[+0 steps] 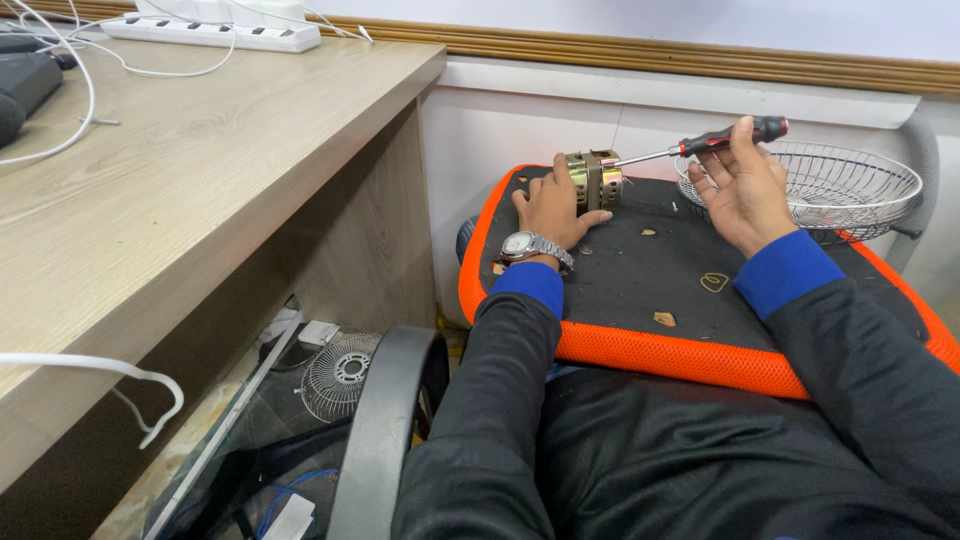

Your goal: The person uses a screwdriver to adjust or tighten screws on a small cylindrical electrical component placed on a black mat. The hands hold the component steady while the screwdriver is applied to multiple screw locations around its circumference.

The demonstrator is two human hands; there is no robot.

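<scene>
Motor (594, 180), brass-coloured, cylindrical, banded.

No packages, labels, signs or screens visible anywhere.

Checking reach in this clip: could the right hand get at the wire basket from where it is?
Probably yes. The right hand sits right beside the wire basket on the orange-edged pad, with nothing between them. But it holds the screwdriver, whose tip is at the small motor under the left hand.
</scene>
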